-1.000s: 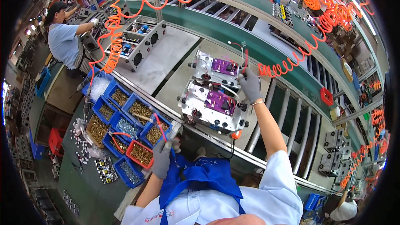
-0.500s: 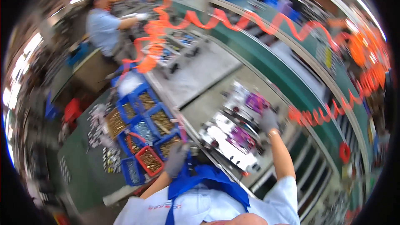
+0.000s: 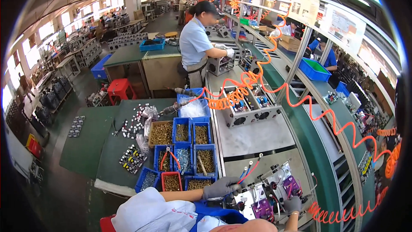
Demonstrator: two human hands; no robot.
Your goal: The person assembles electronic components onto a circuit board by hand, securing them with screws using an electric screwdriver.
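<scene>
In the grey glove, my left hand reaches from the left, over the near edge of the conveyor bench. Its fingers are bent together at the lower end of red and blue wires, whose ring terminals point up and away. My right hand, also gloved, is lowered at the near right side of a metal panel assembly. Its fingertips are partly hidden among the parts, so their grip cannot be made out. Purple components sit on the nearer silvery panel; another purple component is on the panel beyond.
Blue bins of brass-coloured fasteners and a red bin stand left of the bench. Farther along are a metal chassis and a co-worker. An orange coiled hose hangs across the right side.
The view has swung up and left, showing more of the workshop. My left hand has moved from beside the bins to the wires at the panels. My right hand stays by the panels.
</scene>
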